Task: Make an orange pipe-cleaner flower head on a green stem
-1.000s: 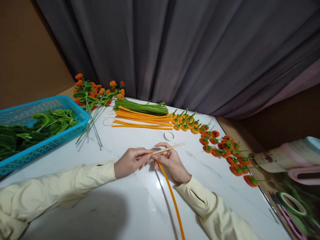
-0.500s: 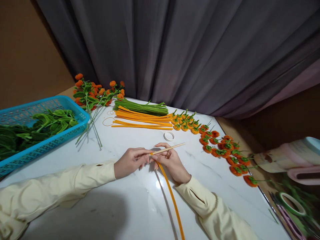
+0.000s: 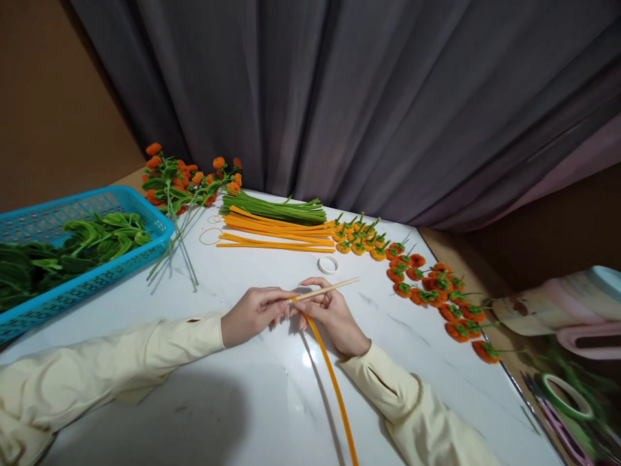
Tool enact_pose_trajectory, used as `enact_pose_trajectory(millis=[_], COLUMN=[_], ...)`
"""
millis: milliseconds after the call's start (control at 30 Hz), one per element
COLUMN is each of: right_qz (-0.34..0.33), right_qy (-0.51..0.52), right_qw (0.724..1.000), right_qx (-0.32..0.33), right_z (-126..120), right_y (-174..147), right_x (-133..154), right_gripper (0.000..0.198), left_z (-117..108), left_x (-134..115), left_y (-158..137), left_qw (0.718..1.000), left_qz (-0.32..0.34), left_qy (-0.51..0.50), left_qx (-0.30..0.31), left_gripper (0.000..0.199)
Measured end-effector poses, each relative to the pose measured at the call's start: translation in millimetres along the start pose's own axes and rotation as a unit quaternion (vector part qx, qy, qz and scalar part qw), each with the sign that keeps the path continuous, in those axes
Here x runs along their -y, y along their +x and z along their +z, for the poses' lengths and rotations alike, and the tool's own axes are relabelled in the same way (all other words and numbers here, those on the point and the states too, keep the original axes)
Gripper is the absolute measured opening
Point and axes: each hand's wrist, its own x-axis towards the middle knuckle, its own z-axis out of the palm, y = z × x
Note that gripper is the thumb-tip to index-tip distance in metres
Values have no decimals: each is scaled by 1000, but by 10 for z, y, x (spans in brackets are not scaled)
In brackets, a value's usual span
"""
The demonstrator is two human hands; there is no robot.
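Observation:
My left hand (image 3: pixel 255 315) pinches the left end of a thin wooden stick (image 3: pixel 334 286), which slants up to the right. An orange pipe cleaner (image 3: pixel 334 378) crosses the stick at my fingertips and curves down toward the front edge of the view. My right hand (image 3: pixel 334 317) is closed around the pipe cleaner near that crossing, its thumb pressed on it, and the stick passes over its fingers. Whether the pipe cleaner is wrapped fully around the stick is hidden by the fingers. A white ring of tape (image 3: pixel 328 265) lies just beyond my hands.
Behind are orange pipe cleaners (image 3: pixel 276 243) and green pipe cleaners (image 3: pixel 276 208). Orange flower heads (image 3: pixel 436 291) spread to the right, near a tumbler (image 3: pixel 543 304), pink-handled scissors (image 3: pixel 560 427) and green tape (image 3: pixel 567 396). At left stand a blue basket (image 3: pixel 145 243) of leaves and stemmed flowers (image 3: pixel 179 178).

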Motion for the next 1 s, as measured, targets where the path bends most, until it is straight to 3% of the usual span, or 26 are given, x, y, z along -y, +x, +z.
enact_pose_trajectory(millis=[433,733,1000], right_qz=[0,-2,-4], right_qy=[1,-3,-4], right_qw=[1000,1000,1000], right_qx=[5,8,10], right_z=[7,-4,0], right_y=[2,3,-2], right_x=[13,5,2], right_gripper=[38,39,38], left_z=[-11,-24,9], left_x=[-6,-21,-5], left_y=[6,0,4], left_qw=[1000,997,1000], left_qz=[6,-1,-8], left_qy=[2,-73,-3], left_qx=[-5,18,-5], left_gripper=[34,40,35])
